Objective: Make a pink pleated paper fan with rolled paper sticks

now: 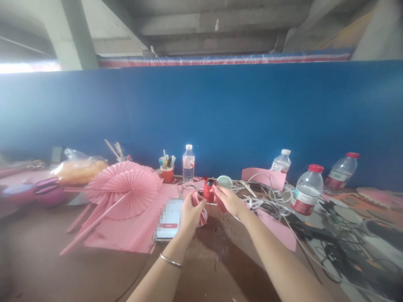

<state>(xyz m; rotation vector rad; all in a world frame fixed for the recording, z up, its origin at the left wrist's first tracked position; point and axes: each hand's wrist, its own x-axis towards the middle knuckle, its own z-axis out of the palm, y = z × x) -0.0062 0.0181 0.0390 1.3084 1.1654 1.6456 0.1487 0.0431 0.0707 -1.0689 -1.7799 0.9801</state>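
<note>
Near the middle of the table, my left hand [191,213] is closed on a small pink folded piece [197,199], and its fingers hide part of it. A striped pink-and-white bit [203,218] shows below those fingers. My right hand [232,202] pinches a flat red piece [220,203] whose kind I cannot make out. Just beyond and between both hands stands a small red container [208,193] with a dark top. A phone [169,218] with a lit screen lies to the left of my left hand.
Pink paper fans [129,188] rest on pink sheets [110,235] at left. Behind stand a red pen cup [167,174] and a water bottle [188,167]. A green round fan [224,181], tangled white cables [267,205] and a red-capped bottle [307,193] lie rightward. A blue partition [201,113] closes the back.
</note>
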